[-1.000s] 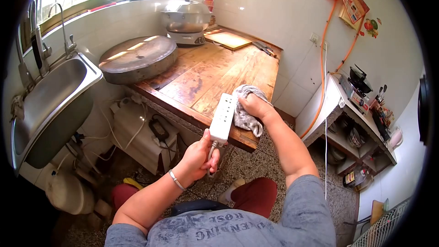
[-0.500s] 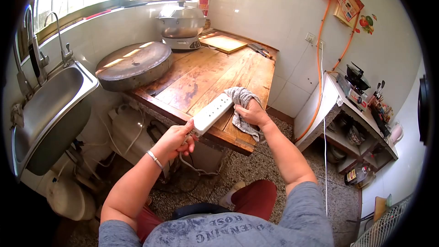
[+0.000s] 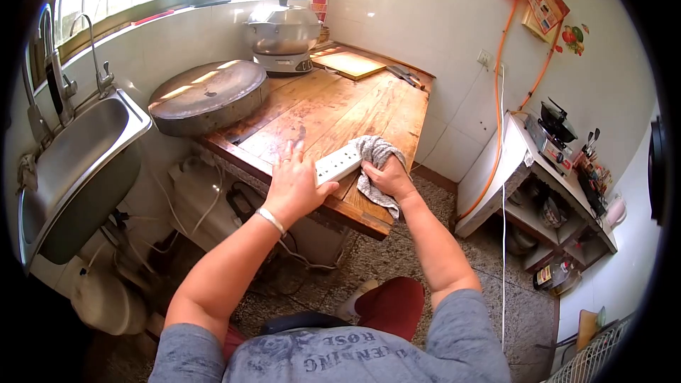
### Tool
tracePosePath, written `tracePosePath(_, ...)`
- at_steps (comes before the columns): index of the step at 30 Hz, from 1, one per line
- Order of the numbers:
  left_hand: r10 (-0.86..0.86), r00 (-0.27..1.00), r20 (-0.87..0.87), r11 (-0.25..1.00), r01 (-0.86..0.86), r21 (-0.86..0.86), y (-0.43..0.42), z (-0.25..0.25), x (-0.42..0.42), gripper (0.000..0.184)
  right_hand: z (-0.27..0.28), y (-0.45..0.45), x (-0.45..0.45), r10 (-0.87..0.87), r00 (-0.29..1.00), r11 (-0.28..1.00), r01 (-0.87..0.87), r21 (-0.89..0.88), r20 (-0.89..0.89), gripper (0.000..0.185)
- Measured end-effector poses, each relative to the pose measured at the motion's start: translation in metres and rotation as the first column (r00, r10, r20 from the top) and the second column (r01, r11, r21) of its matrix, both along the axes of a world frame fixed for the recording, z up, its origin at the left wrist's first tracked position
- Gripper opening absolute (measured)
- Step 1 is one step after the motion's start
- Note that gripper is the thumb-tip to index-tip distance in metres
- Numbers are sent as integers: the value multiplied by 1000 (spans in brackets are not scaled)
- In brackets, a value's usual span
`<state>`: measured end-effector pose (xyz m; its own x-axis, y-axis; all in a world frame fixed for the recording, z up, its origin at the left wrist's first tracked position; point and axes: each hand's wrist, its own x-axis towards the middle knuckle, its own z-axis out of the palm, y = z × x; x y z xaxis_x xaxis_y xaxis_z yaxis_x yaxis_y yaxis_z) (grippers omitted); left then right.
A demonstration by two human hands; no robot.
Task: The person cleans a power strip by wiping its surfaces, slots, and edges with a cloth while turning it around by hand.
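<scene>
A white power strip (image 3: 338, 165) with a row of sockets is held at a slant over the wooden table's near corner. My left hand (image 3: 294, 183) is at its near end, with the thumb on one side and the fingers stretched along the other. That end of the strip is hidden by the hand. A grey, textured cloth (image 3: 374, 152) is bunched in my right hand (image 3: 391, 176) and wraps the strip's far end. Part of the cloth hangs down beside the table edge.
On the wooden table (image 3: 312, 110) stand a round, thick board (image 3: 208, 92), a metal steamer pot (image 3: 284, 32) and a cutting board (image 3: 347, 65), with knives (image 3: 404, 76) beside it. A steel sink (image 3: 92, 149) is on the left. Shelves with a wok (image 3: 557, 120) stand right.
My left hand has shifted from below the strip's near end, by its cord, up onto that end, back of the hand upward. My right hand and the cloth stay at the far end.
</scene>
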<state>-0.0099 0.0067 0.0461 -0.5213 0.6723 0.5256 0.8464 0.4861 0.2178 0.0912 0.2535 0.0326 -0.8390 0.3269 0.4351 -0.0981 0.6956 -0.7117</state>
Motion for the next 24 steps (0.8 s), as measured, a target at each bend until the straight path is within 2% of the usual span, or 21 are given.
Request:
tracePosePath(1,-101,993,62,993,97,64,5,-3,-10,67,1,-1,2,-24,1000,1000,25,-11,7,35)
tracePosePath(2,-100,993,63,993,96,67,6,3,-12,67,1,-1,3,-24,1000,1000,24,-9,9,35)
tracePosePath(4,-103,939,327,994,84,72,7,11,-14,60,-2,-1,4,94,983,995,-91,30,-159,36)
tracePosePath(6,-90,938,334,995,70,73,7,15,-12,57,4,-8,10,102,979,995,-103,7,-179,30)
tracePosePath(8,-77,938,338,996,54,77,7,15,-15,55,3,-4,13,46,953,991,-82,-108,-300,22)
tracePosePath(9,-86,950,301,996,70,64,9,13,-17,55,6,-9,16,-20,914,996,-17,-89,-405,15)
tracePosePath(10,-97,960,263,995,86,51,9,12,-20,54,5,-7,18,-18,916,996,-19,-87,-402,15)
tracePosePath(12,-108,957,269,994,100,44,10,13,-26,53,5,-3,27,-128,911,925,-33,-379,-392,17)
tracePosePath(13,-121,955,272,993,116,35,11,12,-27,51,3,-2,29,-161,917,887,-27,-461,-364,16)
tracePosePath(14,-127,953,275,992,121,37,11,12,-27,51,1,-4,29,-166,918,888,-21,-460,-361,16)
tracePosePath(16,-116,937,328,993,105,51,11,13,-27,50,-3,-8,27,-97,873,995,85,-46,-477,14)
tracePosePath(18,-117,941,316,993,103,60,12,11,-27,50,0,-16,31,-78,892,996,90,5,-445,14)
tracePosePath(21,-112,947,300,993,100,56,15,9,-29,50,8,-23,34,-41,969,991,70,111,-243,16)
tracePosePath(22,-112,949,295,994,104,44,16,9,-29,50,8,-24,33,-39,970,991,68,112,-239,16)
tracePosePath(24,-82,951,299,996,84,6,15,15,-24,49,13,-29,30,-13,978,968,64,241,-206,18)
